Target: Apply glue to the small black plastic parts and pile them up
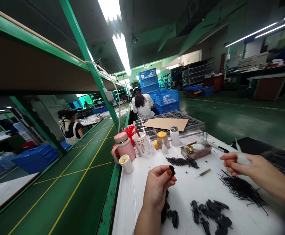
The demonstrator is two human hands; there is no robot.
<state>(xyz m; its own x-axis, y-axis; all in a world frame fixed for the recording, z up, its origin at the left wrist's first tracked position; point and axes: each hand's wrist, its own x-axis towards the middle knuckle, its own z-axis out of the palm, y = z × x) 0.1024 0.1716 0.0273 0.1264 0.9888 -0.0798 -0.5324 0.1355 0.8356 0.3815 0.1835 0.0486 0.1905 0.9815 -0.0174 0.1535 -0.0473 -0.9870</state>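
Observation:
My left hand (pixel 158 184) is closed over the white table, pinching a small black part (pixel 172 169) between thumb and fingers. At the right, my right hand (pixel 247 164) is closed around a small translucent squeeze bottle (pixel 242 159), its thin nozzle pointing up. Its fingertips are pressed together; whether they pinch anything else is too small to tell. Below that hand lies a heap of thin black strips (pixel 245 189). Black molded parts (pixel 213 212) are spread on the near table, with more beside my left wrist. A pile of tiny black pieces (pixel 183 162) sits farther back.
A slim metal-tipped tool (pixel 203 173) lies mid-table. Behind stand a tray of supplies (pixel 198 151), a white pump bottle (pixel 175 136), a yellow-lidded jar (pixel 162 140), a cup (pixel 140 143) and a pink thermos (pixel 125 147). A green conveyor (pixel 83 176) runs left; co-workers sit beyond.

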